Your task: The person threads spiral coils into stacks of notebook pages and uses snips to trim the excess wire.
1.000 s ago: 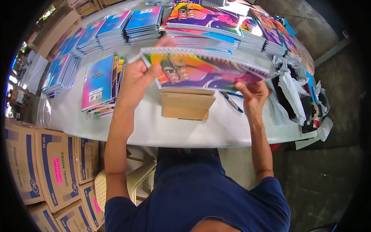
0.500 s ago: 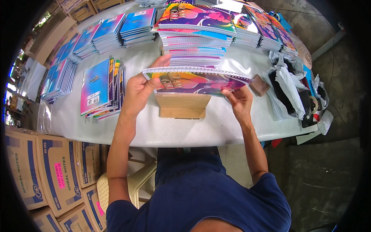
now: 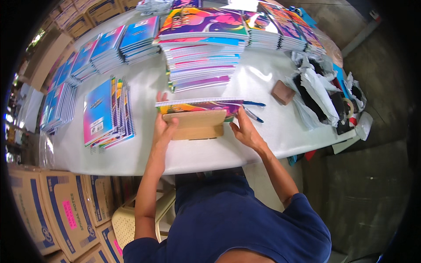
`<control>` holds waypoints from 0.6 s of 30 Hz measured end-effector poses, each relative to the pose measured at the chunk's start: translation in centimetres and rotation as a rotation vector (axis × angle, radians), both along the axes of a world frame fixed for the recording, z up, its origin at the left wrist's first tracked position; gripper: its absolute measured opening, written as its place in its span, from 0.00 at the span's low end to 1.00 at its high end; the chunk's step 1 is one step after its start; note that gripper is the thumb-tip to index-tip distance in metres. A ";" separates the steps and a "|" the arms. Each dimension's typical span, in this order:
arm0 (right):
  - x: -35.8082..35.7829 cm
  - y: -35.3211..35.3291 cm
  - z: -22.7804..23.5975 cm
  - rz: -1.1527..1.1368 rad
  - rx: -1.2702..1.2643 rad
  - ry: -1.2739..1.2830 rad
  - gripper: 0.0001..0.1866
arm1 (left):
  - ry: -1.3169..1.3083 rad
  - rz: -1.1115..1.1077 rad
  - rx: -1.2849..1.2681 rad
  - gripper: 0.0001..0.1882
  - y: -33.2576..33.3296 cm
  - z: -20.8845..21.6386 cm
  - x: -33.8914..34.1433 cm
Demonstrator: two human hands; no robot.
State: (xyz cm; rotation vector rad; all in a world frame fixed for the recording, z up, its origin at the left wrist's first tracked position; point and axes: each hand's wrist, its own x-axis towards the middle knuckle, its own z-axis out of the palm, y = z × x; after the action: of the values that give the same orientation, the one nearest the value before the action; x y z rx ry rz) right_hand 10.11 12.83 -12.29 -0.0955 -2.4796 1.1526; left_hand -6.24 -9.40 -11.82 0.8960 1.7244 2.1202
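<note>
Fingers point(image 3: 164, 96) of left hand point(image 3: 163, 129) pinch notebook point(image 3: 201, 105); right hand's point(image 3: 248, 133), spread, meet its edge; bare tabletop point(image 3: 206, 158) nearer.

This seems to be a packing room or a storage workshop, because on the long white table point(image 3: 144, 160) there stand many piles of similar spiral notebooks point(image 3: 201, 65), more than one person would need. At the left, big brown cartons point(image 3: 61, 219) are stacked beside a plain plastic chair point(image 3: 125, 221). Torn white wrapping point(image 3: 322, 94), a roll of tape point(image 3: 348, 107) and the bare grey floor point(image 3: 364, 197) also give the impression of a working place.
</note>
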 end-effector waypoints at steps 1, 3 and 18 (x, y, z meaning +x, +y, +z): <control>-0.3 1.0 0.9 -0.010 -0.015 0.087 0.36 | 0.031 0.042 -0.013 0.58 -0.5 -0.7 -0.8; -0.4 5.6 2.8 -0.147 0.086 0.159 0.30 | 0.055 0.126 -0.007 0.59 -1.6 -0.9 -1.5; 4.2 26.3 0.6 -0.882 0.883 -0.311 0.08 | 0.084 0.329 -0.149 0.41 -5.4 0.4 -0.4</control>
State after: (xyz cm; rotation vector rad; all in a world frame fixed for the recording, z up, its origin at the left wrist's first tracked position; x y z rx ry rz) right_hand 14.27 39.16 -11.66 -1.0240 -2.4811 -0.3410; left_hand -6.61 -14.77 -11.40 0.7089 2.1695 2.1334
